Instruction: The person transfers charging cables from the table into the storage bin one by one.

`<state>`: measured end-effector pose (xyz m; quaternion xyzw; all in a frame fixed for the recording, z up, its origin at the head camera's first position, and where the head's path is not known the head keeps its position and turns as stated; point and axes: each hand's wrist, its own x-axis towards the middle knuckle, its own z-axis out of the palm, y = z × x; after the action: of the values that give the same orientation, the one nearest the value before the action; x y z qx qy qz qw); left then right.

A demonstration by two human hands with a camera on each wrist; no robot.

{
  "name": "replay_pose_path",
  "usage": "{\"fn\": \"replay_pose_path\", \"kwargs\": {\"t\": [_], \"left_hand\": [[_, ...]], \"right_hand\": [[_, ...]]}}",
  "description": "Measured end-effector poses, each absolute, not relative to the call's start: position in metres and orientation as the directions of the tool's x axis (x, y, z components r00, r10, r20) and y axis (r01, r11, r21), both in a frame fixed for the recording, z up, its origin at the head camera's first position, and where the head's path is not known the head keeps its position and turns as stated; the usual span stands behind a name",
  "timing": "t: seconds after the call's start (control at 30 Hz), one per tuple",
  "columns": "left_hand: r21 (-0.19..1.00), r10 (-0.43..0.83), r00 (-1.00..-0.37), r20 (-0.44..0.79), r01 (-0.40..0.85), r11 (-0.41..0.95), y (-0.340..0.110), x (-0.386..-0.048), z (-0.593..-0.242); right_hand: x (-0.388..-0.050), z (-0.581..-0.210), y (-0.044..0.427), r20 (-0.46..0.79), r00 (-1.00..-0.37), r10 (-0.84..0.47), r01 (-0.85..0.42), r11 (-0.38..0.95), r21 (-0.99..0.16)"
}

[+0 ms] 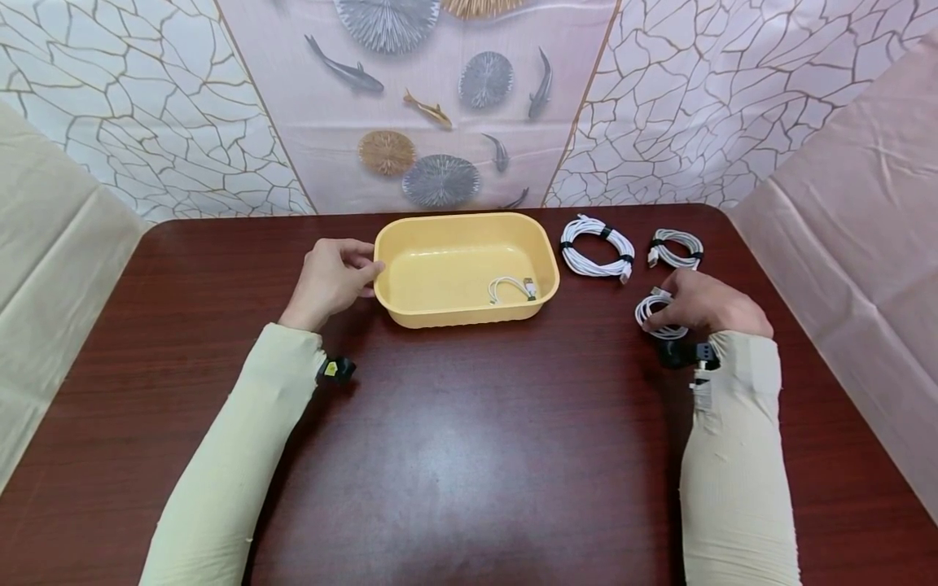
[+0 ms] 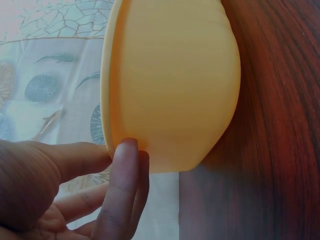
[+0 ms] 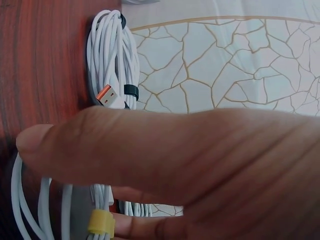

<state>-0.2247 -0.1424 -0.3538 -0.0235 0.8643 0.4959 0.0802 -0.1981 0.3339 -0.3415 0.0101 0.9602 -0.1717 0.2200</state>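
My left hand (image 1: 333, 277) pinches the left rim of a yellow plastic tray (image 1: 469, 319), the thumb at the rim and fingertips against the outer wall, as the left wrist view shows. Inside the tray, toward its front right, lies a short white USB cable (image 1: 509, 282). On the right side of the table, my right hand (image 1: 714, 303) grips a small coiled white USB cable (image 1: 663, 332), thumb across the near side of the loops. A yellow tie (image 3: 101, 222) wraps this coil in the right wrist view; the hand hides part of the loops.
A larger coiled white cable (image 1: 595, 264) with black ties lies just right of the tray. Beyond the right hand sits another coiled cable (image 1: 685, 236), also tied in black. Patterned cloth (image 1: 440, 106) hangs behind the dark wooden table (image 1: 440, 456).
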Motion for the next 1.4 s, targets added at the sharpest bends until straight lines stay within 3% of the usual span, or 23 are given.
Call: {"fn": "replay_pose_path", "kwargs": {"t": [1.4], "left_hand": [[0.862,0.053,-0.988,-0.148,-0.102,0.496,-0.1433,-0.2254,-0.3552]], "right_hand": [[-0.2021,-0.3337,0.3337,-0.314,-0.945,-0.087,0.019,0.948,-0.318]]}}
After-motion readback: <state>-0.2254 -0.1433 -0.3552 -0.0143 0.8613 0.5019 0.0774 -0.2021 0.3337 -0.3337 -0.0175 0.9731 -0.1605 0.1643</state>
